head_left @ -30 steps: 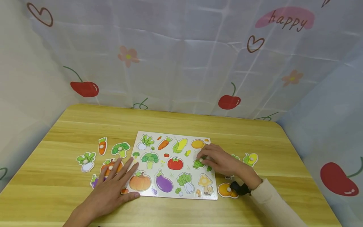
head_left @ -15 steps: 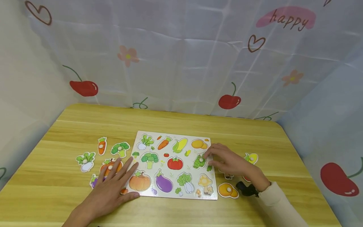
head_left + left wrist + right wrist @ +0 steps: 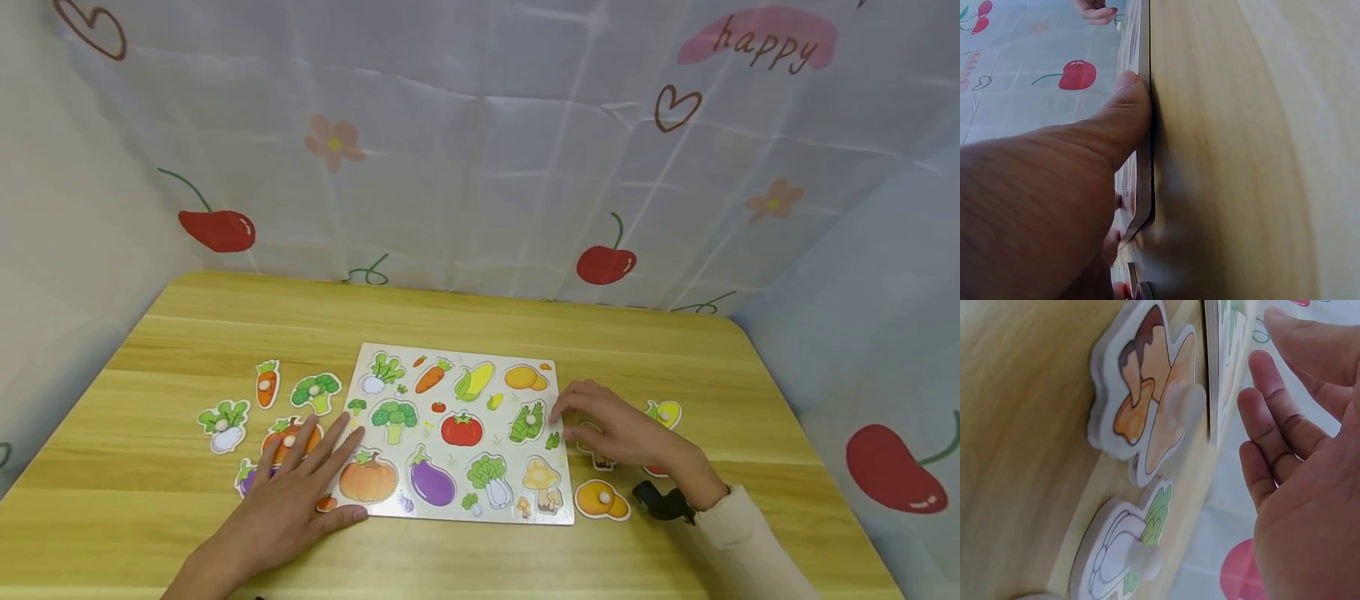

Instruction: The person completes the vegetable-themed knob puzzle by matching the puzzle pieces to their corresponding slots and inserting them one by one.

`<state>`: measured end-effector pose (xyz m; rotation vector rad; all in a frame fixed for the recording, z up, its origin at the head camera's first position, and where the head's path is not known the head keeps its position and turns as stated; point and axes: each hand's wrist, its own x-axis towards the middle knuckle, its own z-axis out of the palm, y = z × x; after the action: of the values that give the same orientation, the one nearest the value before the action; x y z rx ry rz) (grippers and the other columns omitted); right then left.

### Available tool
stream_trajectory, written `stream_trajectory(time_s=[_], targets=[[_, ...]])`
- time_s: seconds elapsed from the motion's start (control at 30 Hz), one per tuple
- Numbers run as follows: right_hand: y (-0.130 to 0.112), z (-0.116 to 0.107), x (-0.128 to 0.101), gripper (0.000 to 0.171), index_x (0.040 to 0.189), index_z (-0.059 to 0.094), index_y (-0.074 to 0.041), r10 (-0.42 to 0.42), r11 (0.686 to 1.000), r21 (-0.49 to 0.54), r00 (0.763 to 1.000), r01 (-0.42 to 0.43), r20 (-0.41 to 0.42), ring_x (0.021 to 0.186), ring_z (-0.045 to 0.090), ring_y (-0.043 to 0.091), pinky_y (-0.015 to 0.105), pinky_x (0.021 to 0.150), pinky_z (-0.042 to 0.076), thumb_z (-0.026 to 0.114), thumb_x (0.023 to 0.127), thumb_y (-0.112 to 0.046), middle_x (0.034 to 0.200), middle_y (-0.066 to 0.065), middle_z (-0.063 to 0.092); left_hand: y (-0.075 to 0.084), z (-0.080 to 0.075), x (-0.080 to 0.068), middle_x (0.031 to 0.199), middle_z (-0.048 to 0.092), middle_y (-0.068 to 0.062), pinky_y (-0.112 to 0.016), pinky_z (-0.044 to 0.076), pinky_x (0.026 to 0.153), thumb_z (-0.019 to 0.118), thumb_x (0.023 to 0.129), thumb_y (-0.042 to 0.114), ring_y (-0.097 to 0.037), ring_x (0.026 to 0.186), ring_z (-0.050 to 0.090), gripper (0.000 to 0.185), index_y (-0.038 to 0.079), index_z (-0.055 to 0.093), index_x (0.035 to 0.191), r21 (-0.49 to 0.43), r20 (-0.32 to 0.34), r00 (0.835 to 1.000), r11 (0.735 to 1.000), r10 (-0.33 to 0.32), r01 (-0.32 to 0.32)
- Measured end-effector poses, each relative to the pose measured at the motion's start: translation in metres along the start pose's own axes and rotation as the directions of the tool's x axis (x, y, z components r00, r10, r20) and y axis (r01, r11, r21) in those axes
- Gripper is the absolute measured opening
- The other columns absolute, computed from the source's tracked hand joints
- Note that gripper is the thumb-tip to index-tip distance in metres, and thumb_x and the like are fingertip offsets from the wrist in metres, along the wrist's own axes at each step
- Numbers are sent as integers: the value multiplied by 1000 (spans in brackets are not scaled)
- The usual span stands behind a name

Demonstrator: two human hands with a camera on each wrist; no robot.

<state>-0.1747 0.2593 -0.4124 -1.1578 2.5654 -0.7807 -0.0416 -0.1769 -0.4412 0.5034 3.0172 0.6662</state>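
A white vegetable puzzle board [image 3: 442, 515] lies on the table. My left hand [image 3: 285, 508] rests with spread, fairly straight fingers over its lower left corner and the pumpkin piece [image 3: 276, 437]. In the left wrist view my thumb [image 3: 1129, 109] lies along the board's edge [image 3: 1144, 169]. A green asparagus-like knobbed piece [image 3: 525, 423] sits in its matching outline at the board's right. Just right of it hovers my right hand [image 3: 622, 429], fingers loosely bent and holding nothing. Below that hand in the right wrist view are a mushroom piece [image 3: 1157, 381] and a bok choy piece [image 3: 1113, 553].
Loose carrot [image 3: 266, 387], broccoli [image 3: 318, 396], turnip [image 3: 225, 425] and eggplant [image 3: 246, 481] pieces lie on the left. At the right are a potato-like piece [image 3: 596, 500] and a corn piece [image 3: 667, 412]. A printed curtain [image 3: 465, 208] hangs behind the table [image 3: 450, 567].
My right hand has let go of the green asparagus-like piece, now lying in its outline, and moved right off it. My left hand stays in place.
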Motion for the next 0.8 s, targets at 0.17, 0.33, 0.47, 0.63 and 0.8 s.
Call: stream_trajectory(time_s=[0.17,0.33,0.47,0.63,0.8], targets=[[2,-1,-6,18,107,67,-20,24,999,36,1000,-25,4,107,54,16,35,90,46,72,93,-13,112,-9,62,0,0,0,168,22,-2,-63,2,119,62,89,63,-38,155,9,84,25,33,158,-2,-2,1000,1000,-2,2],[7,-3,-14,18,107,66,-20,17,999,40,1000,-16,-26,101,55,15,33,85,47,72,92,-12,109,-8,63,1,0,0,168,23,-2,-64,4,119,62,89,63,-38,155,9,83,26,33,158,4,-10,1000,1000,3,-3],[9,-6,-21,18,108,67,-20,12,1000,26,999,-11,-43,100,56,14,34,85,48,72,92,-12,108,-8,64,1,1,-1,168,22,-1,-63,3,119,62,89,63,-38,155,10,83,26,33,158,10,-11,1000,1000,6,-6],[11,-9,-27,16,108,67,-19,26,999,37,999,-25,-22,99,56,14,35,86,48,71,93,-13,107,-7,65,1,0,-1,168,22,-1,-63,3,119,62,89,63,-38,155,9,83,26,32,158,15,-11,1000,1000,7,-7],[13,-10,-30,15,107,67,-20,37,998,58,999,-37,-4,100,56,14,35,86,47,70,94,-12,108,-7,64,1,0,-1,167,23,-2,-62,3,119,62,89,63,-38,155,10,83,25,34,158,19,-16,1000,1000,11,-10]])
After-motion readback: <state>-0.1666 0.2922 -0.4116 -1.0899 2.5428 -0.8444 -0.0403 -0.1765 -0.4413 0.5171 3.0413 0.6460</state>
